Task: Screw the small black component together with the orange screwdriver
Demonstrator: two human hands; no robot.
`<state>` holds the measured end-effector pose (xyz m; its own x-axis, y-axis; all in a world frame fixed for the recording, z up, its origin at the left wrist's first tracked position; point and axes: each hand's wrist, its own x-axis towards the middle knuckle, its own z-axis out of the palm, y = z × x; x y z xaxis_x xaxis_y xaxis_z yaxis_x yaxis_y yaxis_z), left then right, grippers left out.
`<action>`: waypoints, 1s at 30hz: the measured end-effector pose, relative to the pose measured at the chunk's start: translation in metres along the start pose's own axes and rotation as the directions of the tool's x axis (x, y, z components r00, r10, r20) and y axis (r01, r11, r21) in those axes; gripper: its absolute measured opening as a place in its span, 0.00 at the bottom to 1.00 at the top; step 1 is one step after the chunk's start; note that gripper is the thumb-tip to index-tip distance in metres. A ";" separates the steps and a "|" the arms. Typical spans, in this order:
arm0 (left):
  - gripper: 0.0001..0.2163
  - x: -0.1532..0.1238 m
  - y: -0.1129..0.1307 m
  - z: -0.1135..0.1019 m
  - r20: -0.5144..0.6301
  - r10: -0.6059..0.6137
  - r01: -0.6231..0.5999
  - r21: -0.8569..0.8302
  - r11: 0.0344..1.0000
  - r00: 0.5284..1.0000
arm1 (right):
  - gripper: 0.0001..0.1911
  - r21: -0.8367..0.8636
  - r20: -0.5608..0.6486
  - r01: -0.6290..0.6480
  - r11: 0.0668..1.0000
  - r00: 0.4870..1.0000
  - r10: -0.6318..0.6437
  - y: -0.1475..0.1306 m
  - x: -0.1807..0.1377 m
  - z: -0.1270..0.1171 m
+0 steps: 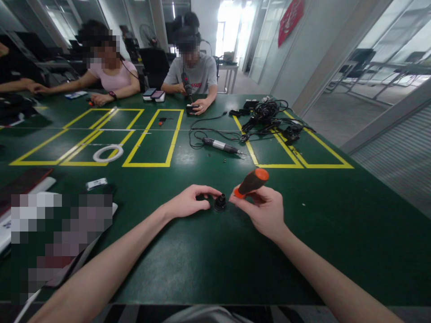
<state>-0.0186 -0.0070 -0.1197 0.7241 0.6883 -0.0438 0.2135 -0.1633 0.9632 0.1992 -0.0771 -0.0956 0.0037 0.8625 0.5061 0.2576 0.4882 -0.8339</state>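
Note:
A small black stepped round part (220, 203) sits on the green table, its narrow end upward. Its upper left side is met by the index finger of my left hand (190, 201), with the thumb close to its left; these two fingers steady it. In my right hand (266, 208) is a screwdriver (253, 182) with a dark handle and orange ends. The handle tilts up to the right, its lower end between thumb and fingers just right of the black part. The screwdriver's tip cannot be made out.
Ahead lies an electric screwdriver (220, 146) with its cord. Tangled black cables (266, 116) lie behind it to the right. A white tape ring (108, 153) and a blurred-out device (77, 237) are at left. Across the table (336, 215), a co-worker (202, 72) uses a power driver.

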 end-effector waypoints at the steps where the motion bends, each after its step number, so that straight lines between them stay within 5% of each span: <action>1: 0.23 0.000 0.000 0.000 0.002 0.007 -0.007 0.018 1.000 1.000 | 0.11 0.015 0.008 -0.011 1.000 1.000 0.011 0.000 0.000 -0.001; 13: 0.18 -0.001 -0.002 0.004 -0.026 0.073 -0.069 0.126 0.990 0.997 | 0.15 0.313 0.178 -0.161 0.936 0.978 0.109 0.001 0.000 0.004; 20: 0.17 -0.003 -0.002 0.007 -0.086 0.148 -0.125 0.232 0.965 0.985 | 0.18 0.265 0.125 -0.181 0.947 0.980 0.152 0.000 0.000 0.005; 30: 0.19 -0.003 -0.004 0.006 -0.117 0.103 -0.068 0.272 0.960 0.988 | 0.19 0.261 0.165 -0.185 0.948 0.976 0.145 0.002 0.000 0.006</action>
<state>-0.0176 -0.0132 -0.1249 0.6605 0.7458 0.0866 0.3345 -0.3956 0.8554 0.1944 -0.0751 -0.0988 -0.1180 0.9343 0.3363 -0.0084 0.3378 -0.9412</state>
